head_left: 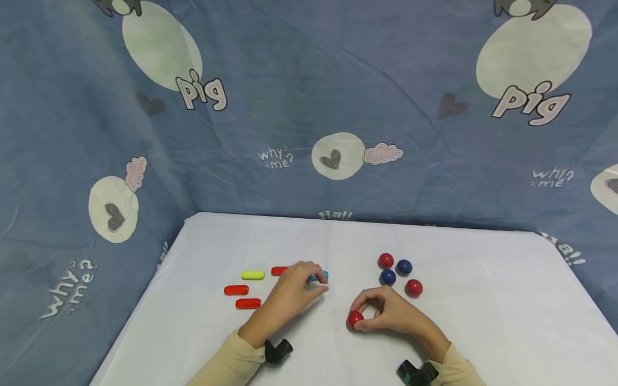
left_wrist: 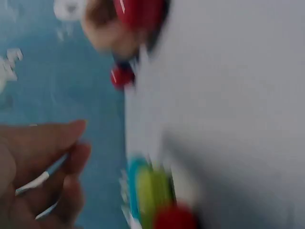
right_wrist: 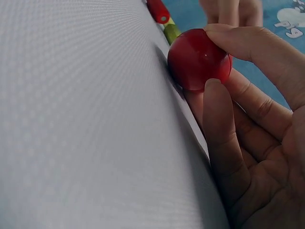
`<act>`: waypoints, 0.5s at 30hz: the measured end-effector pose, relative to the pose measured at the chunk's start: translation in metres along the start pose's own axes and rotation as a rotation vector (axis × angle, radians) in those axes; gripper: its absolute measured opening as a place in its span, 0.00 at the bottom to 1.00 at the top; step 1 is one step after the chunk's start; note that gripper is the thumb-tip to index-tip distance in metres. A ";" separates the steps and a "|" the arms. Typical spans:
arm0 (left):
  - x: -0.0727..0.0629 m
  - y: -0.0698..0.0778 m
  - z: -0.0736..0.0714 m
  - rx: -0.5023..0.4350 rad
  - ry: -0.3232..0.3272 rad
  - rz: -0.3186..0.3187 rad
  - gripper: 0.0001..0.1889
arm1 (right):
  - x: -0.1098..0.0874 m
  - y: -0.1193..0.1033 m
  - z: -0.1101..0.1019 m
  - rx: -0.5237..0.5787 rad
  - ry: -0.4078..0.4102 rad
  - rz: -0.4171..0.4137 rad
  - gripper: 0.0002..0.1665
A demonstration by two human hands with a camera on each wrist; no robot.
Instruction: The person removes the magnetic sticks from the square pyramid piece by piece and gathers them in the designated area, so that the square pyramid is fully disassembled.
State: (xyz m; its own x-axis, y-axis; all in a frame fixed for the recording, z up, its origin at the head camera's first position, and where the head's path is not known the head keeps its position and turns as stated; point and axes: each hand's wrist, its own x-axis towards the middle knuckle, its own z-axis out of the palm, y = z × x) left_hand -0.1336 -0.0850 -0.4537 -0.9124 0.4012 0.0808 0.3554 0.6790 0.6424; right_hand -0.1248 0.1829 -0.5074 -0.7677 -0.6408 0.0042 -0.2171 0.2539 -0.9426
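Note:
Between thumb and fingertips, my right hand point(head_left: 395, 312) pinches a red ball point(head_left: 354, 320) low over the white table; the right wrist view shows the same red ball point(right_wrist: 196, 59) up close. My left hand point(head_left: 292, 289) hovers above the table with its fingers loosely bent and nothing between them. Partly hidden by that hand are a small blue stick point(head_left: 324, 275) and a red stick point(head_left: 278, 271). Left of it lie a yellow-green stick point(head_left: 253, 275) and two more red sticks, one farther back point(head_left: 236, 290), one nearer point(head_left: 248, 303).
Beyond the right hand sit two blue balls, one behind point(head_left: 404, 267), one in front point(head_left: 388, 276), and two red balls, one farther point(head_left: 385, 260), one nearer point(head_left: 413, 288). A blue printed cloth point(head_left: 299, 107) hangs along the back and left of the white table point(head_left: 507, 300).

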 end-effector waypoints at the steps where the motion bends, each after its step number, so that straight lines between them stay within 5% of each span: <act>1: -0.006 0.007 0.003 -0.039 -0.059 0.035 0.04 | 0.000 0.000 0.000 0.003 0.000 -0.008 0.13; 4: -0.025 0.024 0.019 -0.136 -0.300 0.147 0.04 | -0.003 -0.002 -0.005 0.030 0.001 -0.024 0.12; 7: -0.041 0.037 0.039 -0.300 -0.583 0.141 0.03 | -0.009 -0.008 -0.018 0.080 0.037 -0.076 0.14; 9: -0.048 0.041 0.049 -0.324 -0.700 0.132 0.06 | -0.015 -0.013 -0.032 0.096 0.107 -0.117 0.15; 11: -0.052 0.042 0.057 -0.350 -0.774 0.078 0.10 | -0.024 -0.016 -0.050 0.092 0.211 -0.148 0.16; 15: -0.055 0.039 0.064 -0.333 -0.792 0.061 0.14 | -0.046 -0.012 -0.083 0.002 0.464 -0.079 0.17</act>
State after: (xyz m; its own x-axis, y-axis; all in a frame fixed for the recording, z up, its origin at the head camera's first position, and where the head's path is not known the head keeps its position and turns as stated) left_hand -0.0568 -0.0411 -0.4813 -0.4390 0.8261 -0.3534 0.2085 0.4763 0.8542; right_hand -0.1369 0.2687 -0.4684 -0.9375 -0.2661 0.2241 -0.2845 0.2156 -0.9341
